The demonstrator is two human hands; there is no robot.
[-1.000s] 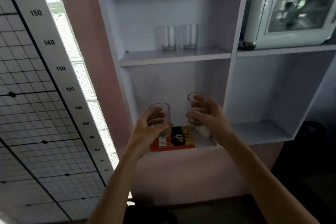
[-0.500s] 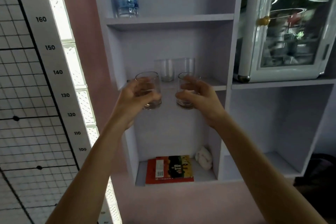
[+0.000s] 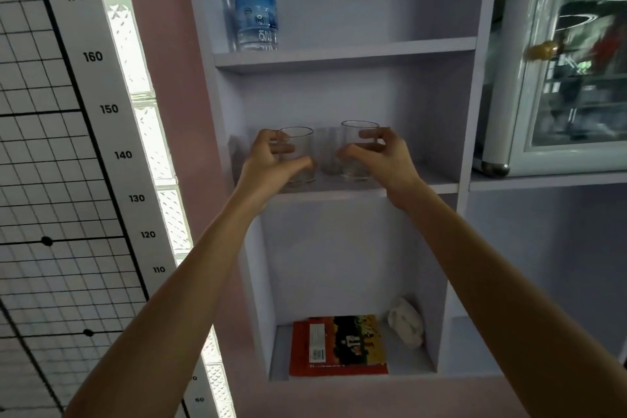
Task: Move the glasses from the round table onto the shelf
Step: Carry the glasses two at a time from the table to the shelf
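**Two tumblers at the middle shelf**

My left hand (image 3: 271, 164) grips the left tumbler (image 3: 298, 154); my right hand (image 3: 381, 156) grips the right tumbler (image 3: 356, 146). Both are upright, bases at the middle shelf board (image 3: 339, 194), flanking a third glass (image 3: 327, 153) behind. I cannot tell whether they touch the board.

Both bare forearms stretch up toward the middle shelf (image 3: 437, 180), wrists just above its front edge. The left hand (image 3: 271, 163) curls its fingers (image 3: 283, 148) round the left glass (image 3: 298, 159). The right hand (image 3: 380, 159) (level with it, a little apart) grips the right glass (image 3: 356, 153).
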